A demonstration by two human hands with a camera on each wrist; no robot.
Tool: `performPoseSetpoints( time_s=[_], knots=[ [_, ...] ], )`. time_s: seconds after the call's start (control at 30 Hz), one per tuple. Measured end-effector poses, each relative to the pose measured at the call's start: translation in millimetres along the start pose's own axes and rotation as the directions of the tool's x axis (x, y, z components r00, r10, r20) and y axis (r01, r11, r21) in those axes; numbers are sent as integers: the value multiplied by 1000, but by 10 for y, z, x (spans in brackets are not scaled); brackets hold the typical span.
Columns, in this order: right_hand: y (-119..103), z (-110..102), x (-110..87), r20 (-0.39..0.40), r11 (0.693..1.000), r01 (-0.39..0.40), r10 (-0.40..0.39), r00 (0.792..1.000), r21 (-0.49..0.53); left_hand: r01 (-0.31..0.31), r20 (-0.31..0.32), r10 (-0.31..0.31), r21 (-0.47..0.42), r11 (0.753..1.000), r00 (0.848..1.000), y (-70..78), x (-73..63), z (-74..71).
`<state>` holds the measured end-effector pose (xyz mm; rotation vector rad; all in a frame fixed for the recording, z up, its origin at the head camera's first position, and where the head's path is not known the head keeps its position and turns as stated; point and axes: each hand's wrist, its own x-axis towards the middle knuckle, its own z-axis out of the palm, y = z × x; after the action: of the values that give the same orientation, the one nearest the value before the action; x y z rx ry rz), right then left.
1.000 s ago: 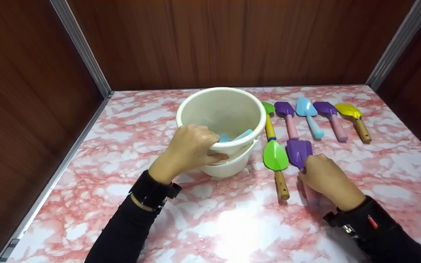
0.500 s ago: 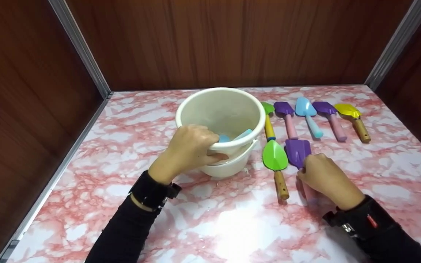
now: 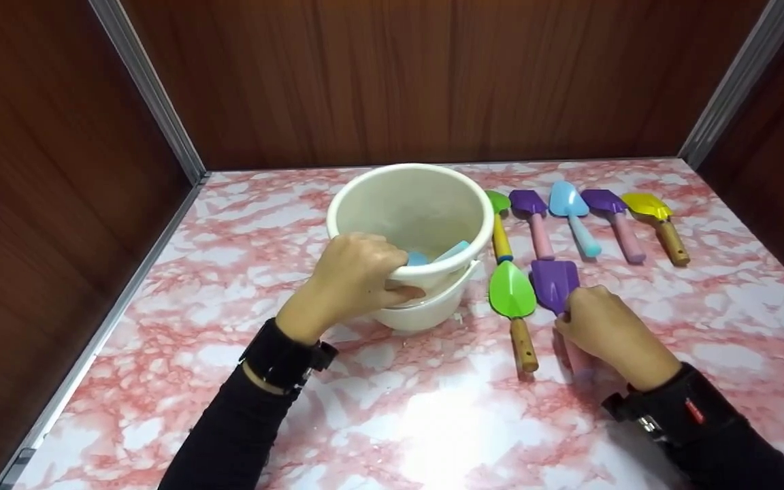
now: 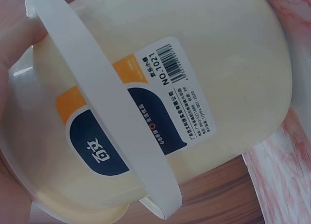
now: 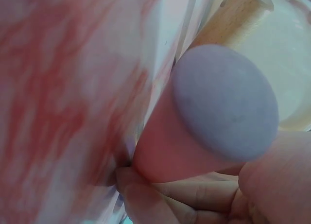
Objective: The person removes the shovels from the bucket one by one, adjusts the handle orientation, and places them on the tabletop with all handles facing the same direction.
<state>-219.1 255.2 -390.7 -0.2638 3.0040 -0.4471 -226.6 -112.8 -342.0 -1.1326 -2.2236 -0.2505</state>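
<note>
My left hand [image 3: 358,272] grips the near rim of a cream plastic bucket [image 3: 426,204], fingers over the edge and thumb outside. Light-blue pieces [image 3: 452,250] show inside the bucket. In the left wrist view, its white handle [image 4: 107,97] hangs across a printed label [image 4: 155,97]. My right hand [image 3: 606,333] holds the pink handle [image 5: 170,141] of a toy shovel with a purple blade [image 3: 555,282], which lies low at the table. Just left of it lies a green shovel [image 3: 513,289] with a wooden handle.
Behind, a row of shovels lies on the marbled table [image 3: 337,435]: a green one with a yellow handle [image 3: 502,235], purple ones with pink handles [image 3: 540,231], a light-blue one [image 3: 569,201] and a yellow one [image 3: 649,204]. Brown wooden panels [image 3: 433,82] enclose the table.
</note>
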Motion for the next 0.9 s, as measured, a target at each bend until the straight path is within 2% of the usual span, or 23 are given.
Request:
performPoseSetpoints(
  time_s=[0.33,0.57,0.67,0.77,0.83,0.9],
  knots=[
    [39,-74,-62,-30,999,27,-28,999,-32,-12,5,12,2,1000,1000,5,25,7],
    [-25,-353,-94,-145,991,63,-80,986,-119,-2,10,2,7,1000,1000,9,-4,-24],
    [-119,-509,-106,-240,984,119,-149,959,-133,6,8,-6,4,1000,1000,14,-21,-31],
    [-274,-698,-94,-353,962,195,-252,901,-190,12,6,-12,-2,1000,1000,16,-21,-26],
    [-434,-838,-68,-385,944,242,-313,868,-222,14,7,-14,-2,1000,1000,14,-21,-22],
    [-641,-973,-32,-377,926,303,-369,849,-223,15,7,-15,-3,1000,1000,10,-23,-17]
  ],
)
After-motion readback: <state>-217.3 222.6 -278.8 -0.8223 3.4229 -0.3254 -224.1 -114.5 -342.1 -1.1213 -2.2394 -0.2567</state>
